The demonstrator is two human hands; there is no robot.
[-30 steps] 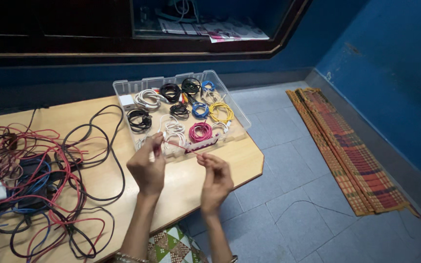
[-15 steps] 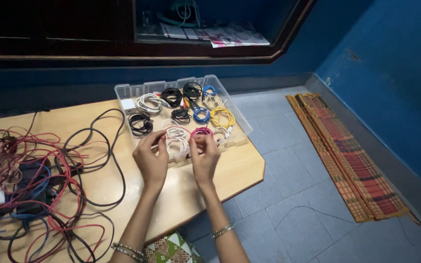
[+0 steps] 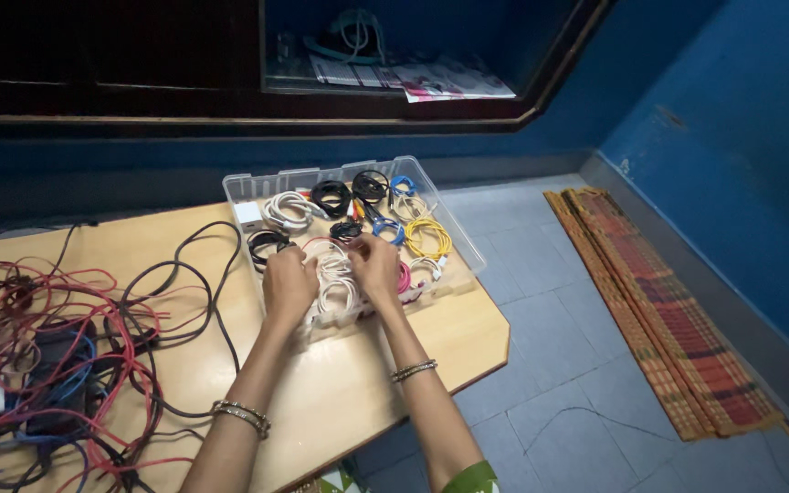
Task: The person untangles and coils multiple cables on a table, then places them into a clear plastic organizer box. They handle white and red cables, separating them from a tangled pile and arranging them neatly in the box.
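Both my hands reach into a clear plastic organiser box [image 3: 464, 239] that sits on a wooden table [image 3: 340, 402]. My left hand [image 3: 287, 285] and my right hand [image 3: 374, 267] are closed on a coiled white cable [image 3: 333, 281] in the box's near compartment. Around it lie other coils: a pink one [image 3: 404, 277], a yellow one [image 3: 426, 237], a black one [image 3: 331, 195], a white one [image 3: 285, 210] and a blue one [image 3: 401, 184]. Each wrist wears bangles.
A tangle of red, black and blue cables [image 3: 57, 356] covers the table's left side. A folded woven mat [image 3: 664, 310] lies on the grey tiled floor at the right, by a blue wall. A dark shelf [image 3: 394, 78] with papers runs above.
My hands came together and moved forward from above the table's edge into the box, bringing the white cable down into the near compartment. The view has shifted closer to the box.
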